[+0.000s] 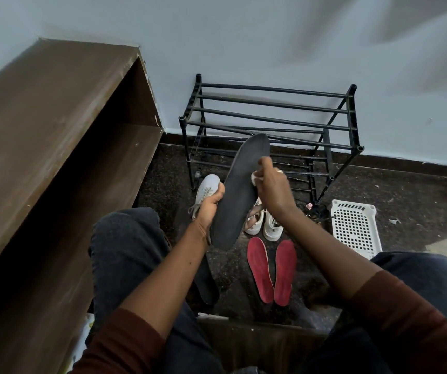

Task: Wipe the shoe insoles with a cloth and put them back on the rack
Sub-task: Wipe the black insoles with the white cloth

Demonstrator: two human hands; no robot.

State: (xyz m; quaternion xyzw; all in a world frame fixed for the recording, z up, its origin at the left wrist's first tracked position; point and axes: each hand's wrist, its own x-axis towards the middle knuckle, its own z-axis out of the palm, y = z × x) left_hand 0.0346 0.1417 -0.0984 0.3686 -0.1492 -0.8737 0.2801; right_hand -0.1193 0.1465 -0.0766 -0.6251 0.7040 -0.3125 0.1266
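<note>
Dark insole [240, 190] in hand: L grip [209, 205] curls round its lower edge, and R grip [272, 184] pinches the cloth [256, 177] against its right side. Est. mid-wipe, w/ no insole on rack [271, 112] beyond the grips.

Count:
- Insoles, 4: 1 held, second dark insole [209, 290] on floor under L forearm, 2 red insoles [260, 268] below R grip.
- White shoes [209, 183]: 3.
- Basket [354, 228]: 1.

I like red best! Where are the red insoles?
The two red insoles lie side by side on the dark floor, low in the middle of the head view, just nearer than the white shoes.
</note>
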